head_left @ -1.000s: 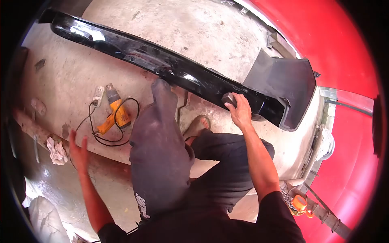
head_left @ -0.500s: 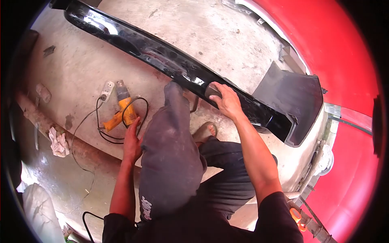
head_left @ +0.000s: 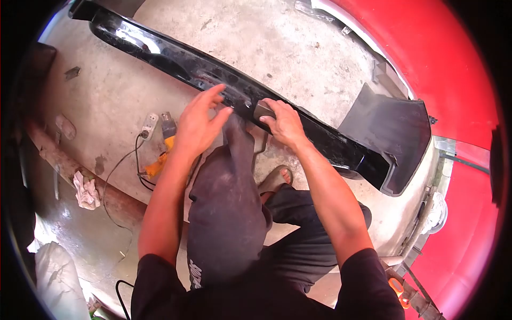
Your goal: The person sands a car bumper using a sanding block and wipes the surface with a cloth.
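Note:
A long glossy black panel [head_left: 208, 69] stretches diagonally from the upper left to the right, with dull, scuffed patches near its middle. My right hand [head_left: 285, 121] is closed round a small dark block [head_left: 262, 110], which rests against the panel. My left hand [head_left: 201, 120] has its fingers apart and holds nothing; its fingertips are at the panel's near edge, left of the block. Whether they touch the panel I cannot tell. Below the panel's middle is my bent knee in dark trousers.
A yellow heat gun [head_left: 158, 164], partly hidden by my left arm, lies beside a white power socket [head_left: 150, 126] with a cord. A crumpled cloth [head_left: 86, 191] is on a rusty pipe [head_left: 58, 154]. Red bodywork [head_left: 453, 213] stands at the right.
My left hand has moved up from the lower left to the panel's near edge. My right hand has slid left along the panel with the block.

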A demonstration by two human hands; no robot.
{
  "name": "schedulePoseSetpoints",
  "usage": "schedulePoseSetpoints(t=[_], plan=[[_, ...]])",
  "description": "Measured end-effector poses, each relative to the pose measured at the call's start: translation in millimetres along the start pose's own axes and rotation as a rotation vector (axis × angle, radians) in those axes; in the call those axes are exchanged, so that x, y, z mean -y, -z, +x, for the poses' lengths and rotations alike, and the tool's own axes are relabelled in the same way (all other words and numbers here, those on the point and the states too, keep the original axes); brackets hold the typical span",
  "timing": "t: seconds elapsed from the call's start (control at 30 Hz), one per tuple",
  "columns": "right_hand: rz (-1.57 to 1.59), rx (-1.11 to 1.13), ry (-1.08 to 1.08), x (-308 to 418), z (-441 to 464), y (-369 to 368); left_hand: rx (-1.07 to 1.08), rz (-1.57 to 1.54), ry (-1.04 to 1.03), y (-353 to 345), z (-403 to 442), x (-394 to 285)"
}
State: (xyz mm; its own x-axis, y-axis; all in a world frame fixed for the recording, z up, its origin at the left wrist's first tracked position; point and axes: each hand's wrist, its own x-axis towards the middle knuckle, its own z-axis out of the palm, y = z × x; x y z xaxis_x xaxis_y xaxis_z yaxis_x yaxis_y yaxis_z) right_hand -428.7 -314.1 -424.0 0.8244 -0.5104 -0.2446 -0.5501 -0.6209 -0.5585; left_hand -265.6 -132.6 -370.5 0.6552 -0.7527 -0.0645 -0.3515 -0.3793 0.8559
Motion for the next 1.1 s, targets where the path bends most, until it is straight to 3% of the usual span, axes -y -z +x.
schedulePoseSetpoints(t=[0.07, 0.17, 0.23, 0.33, 0.4, 0.43, 0.47, 0.5, 0.57, 0.63, 0.7, 0.73, 0.77, 0.8, 0.87, 0.93, 0.97, 1.03, 1.1], plan=[[-0.08, -0.052, 0.025, 3, 3, -8, 0.109, -0.083, 0.063, -11, 16, -3], [-0.086, -0.113, -0.001, 5, -3, -11, 0.177, 0.106, -0.029, -49, 26, 16], [-0.067, -0.177, 0.029, 4, -7, -17, 0.309, 0.178, 0.019, -56, 27, 23], [-0.002, -0.168, -0.02, 4, -13, -14, 0.316, 0.163, 0.053, -48, 25, 15], [0.621, -0.198, -0.264, 4, -12, -17, 0.348, 0.143, 0.063, -40, 26, 10], [0.633, -0.216, -0.273, 11, -14, -18, 0.423, -0.093, 0.125, -41, 26, 9], [0.885, -0.253, -0.208, 20, -15, -21, 0.503, -0.329, 0.197, -45, 23, 8], [1.137, -0.295, -0.137, 31, -19, -23, 0.532, -0.314, 0.195, -50, 18, 1], [1.379, -0.328, -0.186, 66, -28, -11, 0.366, -0.776, 0.232, -54, 15, -17], [1.28, -0.363, -0.182, 66, -26, -1, 0.325, -0.75, 0.18, -45, 20, -22], [0.271, -0.145, -0.08, 48, -39, 38, 0.308, -0.705, 0.327, -31, 17, -30], [0.188, -0.119, 0.001, 22, -39, 56, 0.323, -0.62, 0.336, -27, 21, -25], [0.096, -0.064, -0.053, 4, -40, 79, 0.324, -0.614, 0.329, -24, 26, -24], [-0.077, -0.142, -0.003, -31, -38, 82, 0.366, -0.566, 0.383, -22, 29, -22], [-0.285, -0.074, -0.114, -61, -53, 118, 0.41, -0.506, 0.449, -29, 32, -8], [-0.464, 0.089, -0.114, -90, -66, 139, 0.487, -0.108, 0.259, -44, 38, 17], [-0.525, 0.229, -0.154, -97, -72, 149, 0.492, -0.097, 0.262, -47, 39, 12], [-0.57, 0.287, -0.152, -108, -85, 159, 0.482, 0.291, 0.072, -56, 37, -7], [-0.613, 0.372, -0.234, -114, -91, 160, 0.482, 0.351, 0.07, -64, 40, -11]])
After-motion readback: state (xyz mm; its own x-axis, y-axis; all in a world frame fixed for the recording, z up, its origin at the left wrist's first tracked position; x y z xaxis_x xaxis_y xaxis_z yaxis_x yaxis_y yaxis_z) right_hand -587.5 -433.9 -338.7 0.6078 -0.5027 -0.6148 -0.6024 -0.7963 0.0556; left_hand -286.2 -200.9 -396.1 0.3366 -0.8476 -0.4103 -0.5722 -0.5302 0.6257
